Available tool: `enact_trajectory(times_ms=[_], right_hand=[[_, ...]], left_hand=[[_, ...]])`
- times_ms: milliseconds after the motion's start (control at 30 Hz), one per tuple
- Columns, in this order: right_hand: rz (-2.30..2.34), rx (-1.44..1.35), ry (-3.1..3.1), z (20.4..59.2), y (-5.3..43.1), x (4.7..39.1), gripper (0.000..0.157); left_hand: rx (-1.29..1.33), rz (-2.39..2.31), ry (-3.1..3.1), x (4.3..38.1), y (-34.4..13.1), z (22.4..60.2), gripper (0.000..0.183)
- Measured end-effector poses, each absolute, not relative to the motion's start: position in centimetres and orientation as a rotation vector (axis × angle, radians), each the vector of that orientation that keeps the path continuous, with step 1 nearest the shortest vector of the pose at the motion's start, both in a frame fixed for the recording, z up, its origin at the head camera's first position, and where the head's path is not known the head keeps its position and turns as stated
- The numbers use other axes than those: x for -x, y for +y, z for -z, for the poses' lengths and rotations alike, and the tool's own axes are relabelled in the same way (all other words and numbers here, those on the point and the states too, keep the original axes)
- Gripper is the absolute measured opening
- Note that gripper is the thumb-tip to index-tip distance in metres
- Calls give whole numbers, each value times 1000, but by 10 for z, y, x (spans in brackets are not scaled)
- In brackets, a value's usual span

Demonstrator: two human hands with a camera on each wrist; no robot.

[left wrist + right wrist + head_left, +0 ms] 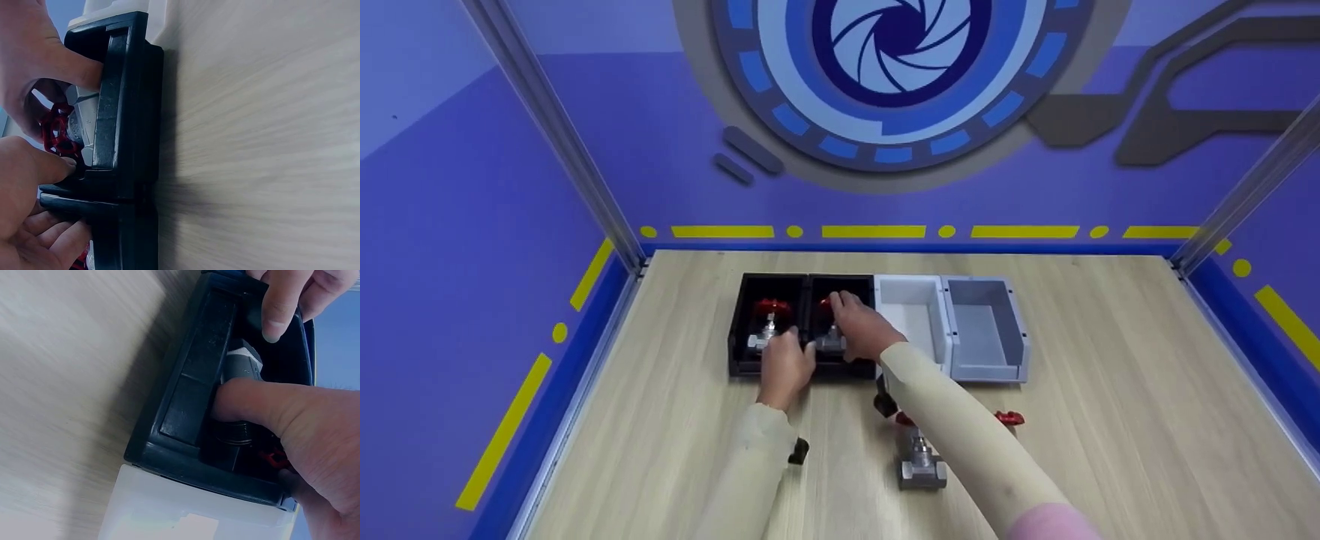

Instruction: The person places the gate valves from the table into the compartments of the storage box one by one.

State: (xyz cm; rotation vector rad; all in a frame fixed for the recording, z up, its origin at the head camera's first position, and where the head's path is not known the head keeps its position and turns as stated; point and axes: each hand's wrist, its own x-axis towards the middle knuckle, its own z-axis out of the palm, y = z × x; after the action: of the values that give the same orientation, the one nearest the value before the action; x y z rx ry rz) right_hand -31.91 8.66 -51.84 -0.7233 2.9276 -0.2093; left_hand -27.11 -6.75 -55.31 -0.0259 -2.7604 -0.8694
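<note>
In the head view, my right hand (866,328) reaches into the second black bin (851,369) and holds a gate valve (831,343) with a red handwheel. Its thumb lies against the valve's metal body (243,363) in the right wrist view; part of the handwheel is hidden by the fingers. My left hand (786,366) straddles the adjoining walls of the two black bins, gripping them with the thumb on one side and fingers on the other. Another red-wheeled gate valve (765,334) stands in the first black bin (744,367), beside the left fingers.
A white bin (907,300) and a grey bin (1011,330) continue the row rightward. On the wooden table (1110,420), a gate valve (922,471) stands in front, and a red handwheel (1009,418) shows beyond my right forearm. Blue-purple walls enclose the table.
</note>
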Motion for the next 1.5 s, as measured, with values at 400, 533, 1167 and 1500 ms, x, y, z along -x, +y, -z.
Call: enact_trajectory(times_ms=[400,533,1167,1500], right_hand=[[151,803,2951,518,87,322,105],[164,779,2927,517,86,321,105],[121,692,2986,521,79,318,104],[-37,620,3051,526,74,317,98]], left_hand=[[23,879,-2763,272,-67,553,27],[9,887,-2776,272,-67,552,28],[35,869,-2750,272,-68,554,28],[57,837,-2706,271,-68,555,22]])
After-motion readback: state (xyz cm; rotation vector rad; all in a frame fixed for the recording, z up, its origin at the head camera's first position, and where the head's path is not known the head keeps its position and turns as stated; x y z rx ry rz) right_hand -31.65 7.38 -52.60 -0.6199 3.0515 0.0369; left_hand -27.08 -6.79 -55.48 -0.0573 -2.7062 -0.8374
